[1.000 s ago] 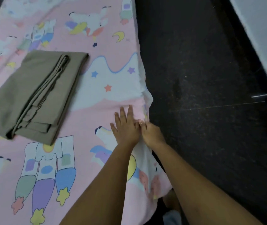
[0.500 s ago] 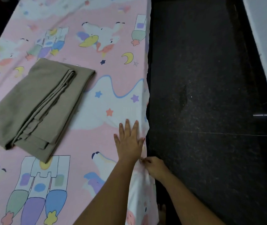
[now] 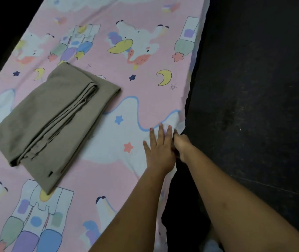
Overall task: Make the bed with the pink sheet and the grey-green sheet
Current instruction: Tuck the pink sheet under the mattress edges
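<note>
With my left hand (image 3: 158,150) flat on the spread pink sheet (image 3: 145,84) near its right edge and my right hand (image 3: 181,145) pinching the hem there, I should pull taut before tucking, leaving the folded grey-green sheet (image 3: 41,120) lying on top.

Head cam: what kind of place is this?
Probably a bedroom in a home: a pink sheet with cartoon print is spread flat and hangs over one edge, a folded grey-green sheet lies on it, and a dark speckled floor runs alongside.

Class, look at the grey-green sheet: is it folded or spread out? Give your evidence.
Folded. The grey-green sheet lies as a compact rectangle on the pink sheet, stacked layer edges showing along its middle.
</note>
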Demonstrator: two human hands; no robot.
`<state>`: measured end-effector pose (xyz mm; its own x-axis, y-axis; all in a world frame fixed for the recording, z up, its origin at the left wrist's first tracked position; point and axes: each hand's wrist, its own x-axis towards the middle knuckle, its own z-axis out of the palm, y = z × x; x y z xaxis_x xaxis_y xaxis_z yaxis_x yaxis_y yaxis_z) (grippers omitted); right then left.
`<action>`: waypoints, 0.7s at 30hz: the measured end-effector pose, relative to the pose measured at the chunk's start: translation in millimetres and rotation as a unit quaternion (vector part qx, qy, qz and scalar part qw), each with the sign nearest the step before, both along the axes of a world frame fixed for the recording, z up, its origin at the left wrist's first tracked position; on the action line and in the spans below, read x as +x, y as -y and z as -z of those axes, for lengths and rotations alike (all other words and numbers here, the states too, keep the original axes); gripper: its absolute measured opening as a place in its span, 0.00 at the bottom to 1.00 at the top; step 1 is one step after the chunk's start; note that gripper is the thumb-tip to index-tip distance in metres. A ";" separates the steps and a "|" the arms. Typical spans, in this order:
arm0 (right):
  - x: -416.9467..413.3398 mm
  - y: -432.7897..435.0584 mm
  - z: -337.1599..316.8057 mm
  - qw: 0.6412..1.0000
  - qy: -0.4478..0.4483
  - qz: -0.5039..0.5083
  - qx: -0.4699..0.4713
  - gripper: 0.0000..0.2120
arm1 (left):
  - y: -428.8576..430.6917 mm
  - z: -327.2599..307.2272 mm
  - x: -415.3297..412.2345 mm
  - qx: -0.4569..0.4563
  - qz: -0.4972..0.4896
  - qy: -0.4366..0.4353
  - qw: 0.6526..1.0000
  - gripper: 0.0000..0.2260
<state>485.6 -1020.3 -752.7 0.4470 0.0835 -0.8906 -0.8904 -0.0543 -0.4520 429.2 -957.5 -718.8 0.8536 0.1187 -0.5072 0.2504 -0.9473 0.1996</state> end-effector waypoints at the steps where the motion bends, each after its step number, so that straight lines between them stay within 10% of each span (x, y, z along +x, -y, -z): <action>1: 7.4 0.6 3.6 1.000 0.021 -0.021 -0.006 0.18 | 2.8 0.6 10.6 -0.003 -0.005 -0.001 1.000 0.32; 7: 40.3 28.7 6.2 0.938 0.092 -0.217 -0.255 0.23 | 24.9 -5.4 48.8 -0.001 -0.038 -0.026 0.999 0.34; 16: 93.5 32.3 2.7 0.908 0.026 -0.398 -0.129 0.12 | 20.0 -10.0 134.0 -0.034 -0.071 0.030 0.996 0.32; 21: 180.0 36.2 16.3 0.990 0.050 -0.130 -0.031 0.22 | 14.1 -2.9 215.1 -0.038 -0.051 0.049 0.997 0.29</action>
